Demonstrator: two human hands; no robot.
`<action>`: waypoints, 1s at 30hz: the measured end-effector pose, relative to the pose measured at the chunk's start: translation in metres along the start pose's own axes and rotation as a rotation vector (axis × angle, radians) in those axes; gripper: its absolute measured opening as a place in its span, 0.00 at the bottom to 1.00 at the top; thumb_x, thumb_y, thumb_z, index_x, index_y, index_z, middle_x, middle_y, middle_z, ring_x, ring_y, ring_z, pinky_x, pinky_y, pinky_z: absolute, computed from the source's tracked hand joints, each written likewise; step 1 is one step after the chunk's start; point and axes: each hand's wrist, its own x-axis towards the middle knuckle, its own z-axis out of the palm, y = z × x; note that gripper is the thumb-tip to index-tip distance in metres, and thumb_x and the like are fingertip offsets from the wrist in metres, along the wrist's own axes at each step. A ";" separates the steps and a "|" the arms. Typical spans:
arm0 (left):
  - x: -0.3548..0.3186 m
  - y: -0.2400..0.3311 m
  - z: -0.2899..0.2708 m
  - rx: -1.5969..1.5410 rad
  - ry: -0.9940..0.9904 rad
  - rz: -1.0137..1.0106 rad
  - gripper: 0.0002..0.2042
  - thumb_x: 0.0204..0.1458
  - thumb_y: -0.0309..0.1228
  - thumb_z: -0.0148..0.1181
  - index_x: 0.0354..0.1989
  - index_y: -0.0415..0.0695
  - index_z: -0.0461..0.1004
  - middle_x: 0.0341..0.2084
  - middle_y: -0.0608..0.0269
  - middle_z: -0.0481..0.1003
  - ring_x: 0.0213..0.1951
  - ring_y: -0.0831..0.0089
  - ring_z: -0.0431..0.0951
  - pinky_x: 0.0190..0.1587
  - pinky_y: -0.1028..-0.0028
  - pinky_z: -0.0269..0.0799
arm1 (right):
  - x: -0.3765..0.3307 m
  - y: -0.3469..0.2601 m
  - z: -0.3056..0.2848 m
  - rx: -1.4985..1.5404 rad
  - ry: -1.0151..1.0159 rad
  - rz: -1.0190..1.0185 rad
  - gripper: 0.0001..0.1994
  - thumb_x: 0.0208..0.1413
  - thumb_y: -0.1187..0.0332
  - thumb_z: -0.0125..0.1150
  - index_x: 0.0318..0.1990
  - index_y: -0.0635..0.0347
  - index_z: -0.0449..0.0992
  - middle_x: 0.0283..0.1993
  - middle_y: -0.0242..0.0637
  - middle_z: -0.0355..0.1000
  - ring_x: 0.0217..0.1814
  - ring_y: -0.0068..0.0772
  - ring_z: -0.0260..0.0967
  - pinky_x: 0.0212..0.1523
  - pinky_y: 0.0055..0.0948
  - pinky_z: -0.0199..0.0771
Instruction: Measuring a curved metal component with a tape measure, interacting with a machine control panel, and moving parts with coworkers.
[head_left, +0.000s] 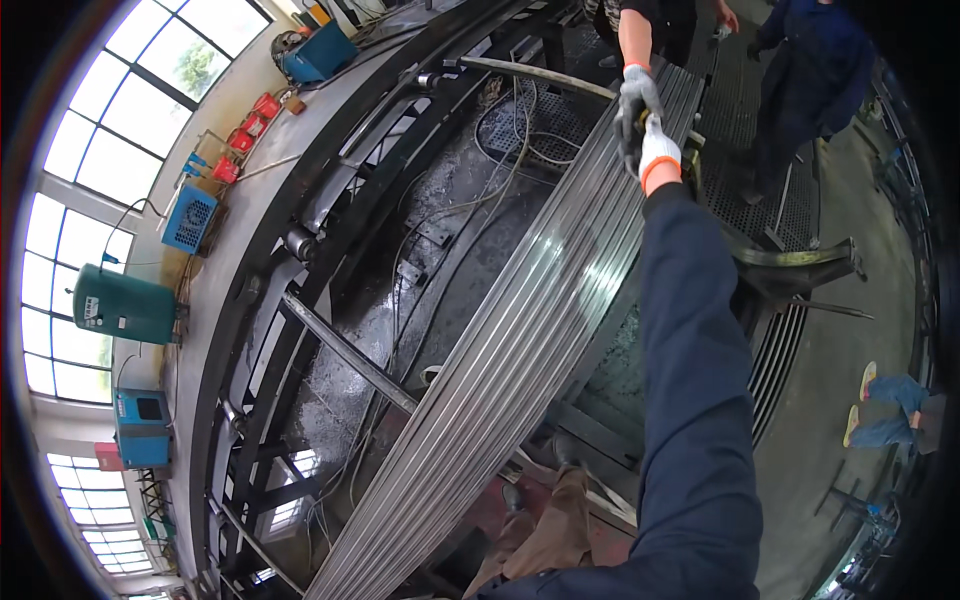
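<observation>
My right arm, in a dark navy sleeve, stretches far ahead over the right edge of a long bundle of shiny metal tubes (520, 320). My right hand (659, 150), in a white glove with an orange cuff, meets a co-worker's grey-gloved hand (638, 95) above the far part of the bundle. Its fingers look closed around something small, dark and partly yellow (643, 117) between the two hands; what it is I cannot make out. Neither of us shows bare fingers there. My left hand is out of view.
Round bars (345, 348) cross a dark steel frame (225, 330) on the left. Loose cables (415, 235) lie below. At right stand a curved metal bracket (795, 258) and another person in dark blue (815, 70). A green tank (125, 305) is by the windows.
</observation>
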 end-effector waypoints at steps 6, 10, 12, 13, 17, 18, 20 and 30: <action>-0.025 -0.015 0.013 0.008 -0.034 -0.097 0.20 0.54 0.46 0.68 0.48 0.44 0.82 0.41 0.42 0.82 0.44 0.48 0.83 0.49 0.59 0.78 | -0.002 0.059 0.003 -0.463 -0.390 -0.563 0.13 0.60 0.69 0.56 0.51 0.54 0.79 0.46 0.44 0.78 0.47 0.45 0.75 0.47 0.38 0.73; -0.022 0.028 0.001 0.046 0.093 0.032 0.18 0.52 0.44 0.66 0.47 0.48 0.84 0.41 0.53 0.84 0.44 0.56 0.84 0.49 0.63 0.80 | -0.051 0.075 -0.018 -0.664 -0.244 -1.099 0.19 0.62 0.69 0.51 0.60 0.59 0.74 0.59 0.48 0.73 0.63 0.49 0.70 0.67 0.40 0.68; -0.016 0.047 -0.007 -0.121 0.076 -0.160 0.25 0.52 0.51 0.65 0.48 0.42 0.82 0.42 0.47 0.83 0.46 0.51 0.83 0.52 0.58 0.79 | -0.097 0.085 -0.046 -0.180 -0.409 -0.693 0.20 0.65 0.66 0.50 0.63 0.59 0.72 0.62 0.47 0.70 0.65 0.47 0.67 0.68 0.42 0.66; -0.020 0.042 0.001 -0.114 0.133 -0.166 0.26 0.52 0.51 0.65 0.49 0.40 0.81 0.41 0.45 0.82 0.46 0.49 0.82 0.52 0.58 0.78 | -0.124 0.095 -0.064 0.098 -0.457 -0.442 0.20 0.67 0.64 0.49 0.64 0.60 0.70 0.64 0.46 0.69 0.66 0.47 0.66 0.69 0.42 0.65; -0.015 0.005 0.066 -0.314 0.141 -0.113 0.25 0.55 0.52 0.63 0.50 0.42 0.80 0.43 0.43 0.81 0.47 0.45 0.81 0.52 0.56 0.76 | -0.228 0.192 -0.130 0.224 -0.679 -0.408 0.23 0.72 0.59 0.50 0.67 0.63 0.67 0.68 0.43 0.65 0.66 0.44 0.66 0.69 0.42 0.64; -0.028 0.005 0.094 -0.388 0.126 -0.168 0.26 0.55 0.52 0.63 0.51 0.43 0.80 0.44 0.44 0.82 0.48 0.46 0.81 0.52 0.57 0.76 | -0.380 0.135 -0.102 -0.513 -0.414 -0.734 0.14 0.62 0.57 0.61 0.43 0.59 0.79 0.40 0.45 0.80 0.40 0.45 0.80 0.40 0.43 0.80; -0.047 -0.008 0.126 -0.483 0.165 -0.179 0.26 0.55 0.52 0.62 0.53 0.43 0.79 0.45 0.45 0.82 0.49 0.47 0.81 0.53 0.57 0.76 | -0.459 0.166 -0.099 -0.331 -0.547 -0.735 0.08 0.59 0.63 0.65 0.40 0.58 0.78 0.37 0.43 0.78 0.37 0.45 0.78 0.37 0.43 0.79; -0.254 -0.073 0.384 -0.986 0.427 -0.638 0.31 0.54 0.56 0.61 0.55 0.42 0.78 0.49 0.45 0.80 0.53 0.47 0.79 0.58 0.57 0.73 | -0.818 0.253 -0.036 -0.055 -1.624 0.058 0.18 0.69 0.55 0.57 0.57 0.55 0.77 0.55 0.32 0.77 0.54 0.27 0.72 0.51 0.29 0.66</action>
